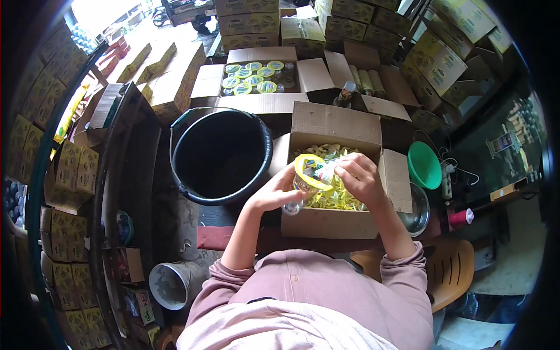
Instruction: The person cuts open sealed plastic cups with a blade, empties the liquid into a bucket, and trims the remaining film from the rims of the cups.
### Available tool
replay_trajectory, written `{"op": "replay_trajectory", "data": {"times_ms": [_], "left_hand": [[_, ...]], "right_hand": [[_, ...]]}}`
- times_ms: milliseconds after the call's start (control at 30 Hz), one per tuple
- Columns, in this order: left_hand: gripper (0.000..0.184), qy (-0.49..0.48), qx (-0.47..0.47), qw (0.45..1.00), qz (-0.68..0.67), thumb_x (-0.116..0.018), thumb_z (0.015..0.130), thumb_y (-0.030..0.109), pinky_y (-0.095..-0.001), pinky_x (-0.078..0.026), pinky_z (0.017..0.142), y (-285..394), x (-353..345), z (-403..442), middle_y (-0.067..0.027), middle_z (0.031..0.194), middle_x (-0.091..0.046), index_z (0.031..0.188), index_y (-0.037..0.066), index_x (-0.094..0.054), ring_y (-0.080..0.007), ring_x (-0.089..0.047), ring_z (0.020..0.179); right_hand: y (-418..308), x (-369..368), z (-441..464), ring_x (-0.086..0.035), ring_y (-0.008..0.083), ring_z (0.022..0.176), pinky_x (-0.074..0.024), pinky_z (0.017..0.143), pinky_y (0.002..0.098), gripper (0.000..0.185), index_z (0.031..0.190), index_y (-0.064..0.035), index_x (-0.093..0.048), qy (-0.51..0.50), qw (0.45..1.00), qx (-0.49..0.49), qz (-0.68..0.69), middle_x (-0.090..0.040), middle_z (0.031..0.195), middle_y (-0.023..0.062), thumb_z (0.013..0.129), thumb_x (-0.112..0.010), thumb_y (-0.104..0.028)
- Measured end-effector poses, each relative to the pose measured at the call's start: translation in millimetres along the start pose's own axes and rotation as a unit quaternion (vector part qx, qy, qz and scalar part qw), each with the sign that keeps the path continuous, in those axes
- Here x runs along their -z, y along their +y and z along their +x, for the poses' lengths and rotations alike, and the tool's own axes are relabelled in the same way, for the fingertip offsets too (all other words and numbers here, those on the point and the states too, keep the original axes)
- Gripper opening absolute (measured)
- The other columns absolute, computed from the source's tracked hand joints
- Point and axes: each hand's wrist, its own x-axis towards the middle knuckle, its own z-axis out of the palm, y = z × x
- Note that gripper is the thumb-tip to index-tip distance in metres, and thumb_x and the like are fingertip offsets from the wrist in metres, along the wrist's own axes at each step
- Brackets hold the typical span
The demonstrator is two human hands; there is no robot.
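Note:
My left hand (276, 189) is closed round a clear jar (293, 206), held tilted over the front of an open cardboard box. A yellow-edged plastic wrapper (309, 177) with white and green print lies over the jar's upper end. My right hand (358, 178) pinches the right side of this wrapper between thumb and fingers. Below both hands, the open cardboard box (329, 225) holds a loose heap of yellow and pale green wrappers (335, 201). Whether anything is inside the jar I cannot tell.
A black bucket (262, 175) stands left of the box. Behind is a carton (262, 104) of jars with yellow-edged tops, beside a bottle (345, 94). At right are a green bowl (424, 165), a metal bowl (421, 219) and a pink spool (461, 217). Stacked cartons (70, 233) line the left.

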Motion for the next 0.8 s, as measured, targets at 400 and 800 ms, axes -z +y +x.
{"op": "replay_trajectory", "data": {"times_ms": [400,800], "left_hand": [[0.056,0.100,-0.060,0.982,0.149,-0.074,0.064,0.013,-0.0255,-0.045,0.078,-25.4,-58.7,24.9,-0.0072,0.099,-0.057,0.112,0.000,-0.047,-0.0114,-0.054,0.088],[0.041,0.018,0.014,1.000,0.014,-0.069,0.067,0.004,-0.0219,-0.046,0.069,-25.9,-51.2,33.7,-0.0006,0.088,-0.058,0.104,0.003,-0.052,-0.0062,-0.053,0.078]], "right_hand": [[18.4,16.7,-41.3,-0.059,0.0223,0.075,-0.0513,0.065,0.0328,0.023,0.083,-0.0022,-0.061,-0.036,0.999,0.006,0.023,-0.057,0.077,0.0064,0.060,-0.063,-0.005],[33.3,7.4,-44.5,-0.058,0.0202,0.074,-0.0508,0.064,0.0305,0.027,0.088,-0.0012,-0.063,0.026,0.998,0.029,0.048,-0.058,0.078,0.0057,0.061,-0.061,-0.005]]}}
